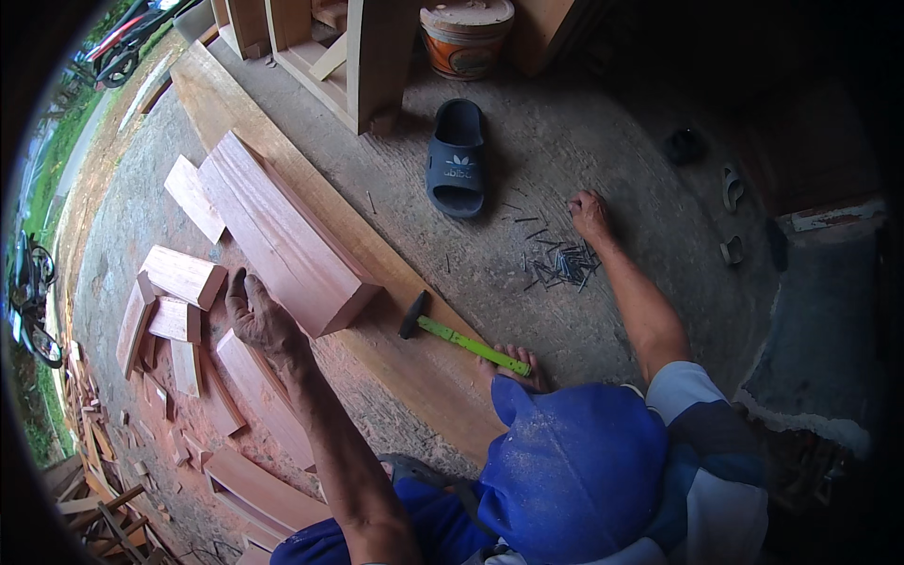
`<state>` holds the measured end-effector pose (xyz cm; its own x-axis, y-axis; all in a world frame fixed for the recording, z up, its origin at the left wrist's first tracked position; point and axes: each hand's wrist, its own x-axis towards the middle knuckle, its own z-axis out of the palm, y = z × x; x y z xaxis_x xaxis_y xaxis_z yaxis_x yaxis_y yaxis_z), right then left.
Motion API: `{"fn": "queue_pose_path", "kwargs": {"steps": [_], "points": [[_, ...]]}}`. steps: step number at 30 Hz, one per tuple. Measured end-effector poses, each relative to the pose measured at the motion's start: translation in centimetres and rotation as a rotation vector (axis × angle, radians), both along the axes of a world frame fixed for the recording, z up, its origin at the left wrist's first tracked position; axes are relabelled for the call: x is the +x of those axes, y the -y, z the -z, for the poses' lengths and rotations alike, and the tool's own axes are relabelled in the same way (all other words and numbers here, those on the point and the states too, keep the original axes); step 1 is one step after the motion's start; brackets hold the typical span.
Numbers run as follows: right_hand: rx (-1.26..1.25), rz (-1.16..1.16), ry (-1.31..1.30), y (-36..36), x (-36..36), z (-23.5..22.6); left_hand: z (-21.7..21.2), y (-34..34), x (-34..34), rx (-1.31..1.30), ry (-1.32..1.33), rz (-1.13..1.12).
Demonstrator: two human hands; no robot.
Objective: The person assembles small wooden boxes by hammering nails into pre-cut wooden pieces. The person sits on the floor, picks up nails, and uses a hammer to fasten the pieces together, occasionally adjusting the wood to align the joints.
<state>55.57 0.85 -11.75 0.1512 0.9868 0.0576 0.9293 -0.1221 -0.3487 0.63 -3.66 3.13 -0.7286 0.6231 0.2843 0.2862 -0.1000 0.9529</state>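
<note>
— Our left hand (266,322) is holding its fingers parted beside the pinkish block (273,226), which is lying along the plank (405,367). And our right hand (589,215)?
— It's curling beside the nails (565,267); we cannot tell whether it's pinching one.
— Any writing?
— Pale lettering is showing on the sandal (456,141).

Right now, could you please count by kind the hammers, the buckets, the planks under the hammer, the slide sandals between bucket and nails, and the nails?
Green-handled hammer: 1
Orange-and-white bucket: 1
Long plank: 1
Dark slide sandal: 1
Nails: overlapping, not countable
Total: 4, without nails
</note>
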Motion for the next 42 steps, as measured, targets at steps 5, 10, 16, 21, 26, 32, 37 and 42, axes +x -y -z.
{"fn": "queue_pose_path", "kwargs": {"steps": [5,10,16,21,26,32,37,42], "points": [[0.055,0.006,-0.039,-0.6,1.4,0.5,-1.3,-0.9,4.2,-0.060,-0.211,-0.006],[-0.118,-0.149,-1.112,2.8,-18.4,-8.3,-1.9,1.1,6.7,-0.044,0.015,0.483],[-0.185,-0.470,-1.573,4.0,-29.5,-17.7,-1.3,1.3,9.0,-0.068,0.478,0.912],[-0.308,-0.474,-1.561,1.9,-31.9,-18.5,-2.4,1.7,6.5,-0.003,0.694,0.915],[-0.396,-0.456,-1.548,2.7,-32.5,-17.0,-2.8,1.5,3.4,-0.019,0.512,0.805],[-0.325,-0.717,-0.454,11.0,-27.0,-10.2,-1.6,2.1,-0.9,-0.262,-0.258,0.665],[-0.584,-0.639,-0.282,15.6,-23.4,-8.4,0.3,2.5,0.8,-0.230,-0.568,0.684],[-0.833,-0.408,-0.532,13.5,-23.5,-12.4,1.4,2.1,0.8,-0.226,-0.571,0.649]]}}
